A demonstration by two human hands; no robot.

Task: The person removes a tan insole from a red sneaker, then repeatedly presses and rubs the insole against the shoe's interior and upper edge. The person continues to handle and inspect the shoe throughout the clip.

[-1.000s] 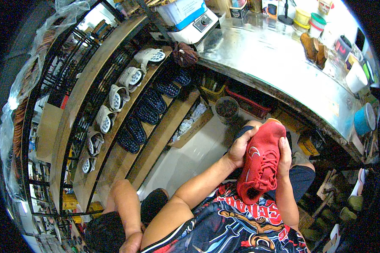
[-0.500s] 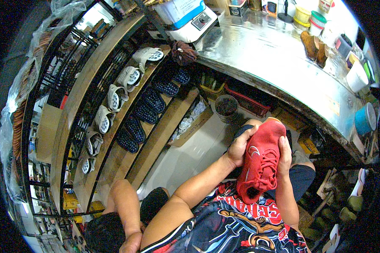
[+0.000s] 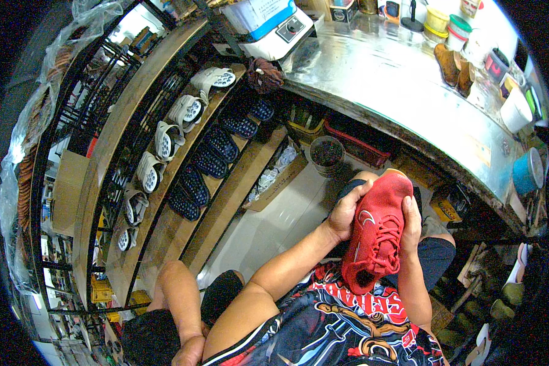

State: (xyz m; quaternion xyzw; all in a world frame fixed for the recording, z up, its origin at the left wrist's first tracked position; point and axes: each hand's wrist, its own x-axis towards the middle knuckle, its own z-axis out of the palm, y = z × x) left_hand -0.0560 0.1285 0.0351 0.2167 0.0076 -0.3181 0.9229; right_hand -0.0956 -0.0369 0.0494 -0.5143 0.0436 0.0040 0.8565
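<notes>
A red sneaker [image 3: 379, 229] with red laces is between my two hands above my lap, its toe pointing away from me and its dark opening toward my shirt. My left hand [image 3: 346, 215] grips the left side of its forefoot, the thumb laid along the upper. Against the opposite side presses my right hand [image 3: 412, 224], thumb up near the toe. The fingers of both hands go under the shoe and are mostly hidden, as is the sole apart from a tan edge at the toe.
Left, a wooden rack [image 3: 119, 158] carries white shoes [image 3: 166, 140] and dark dotted slippers [image 3: 215, 144]. A metal-topped workbench [image 3: 372, 73] bears tubs, brown shoe pieces [image 3: 454, 68] and a white appliance [image 3: 280, 33]. A bucket [image 3: 326, 152] stands below. Another person's arm [image 3: 180, 299] is at lower left.
</notes>
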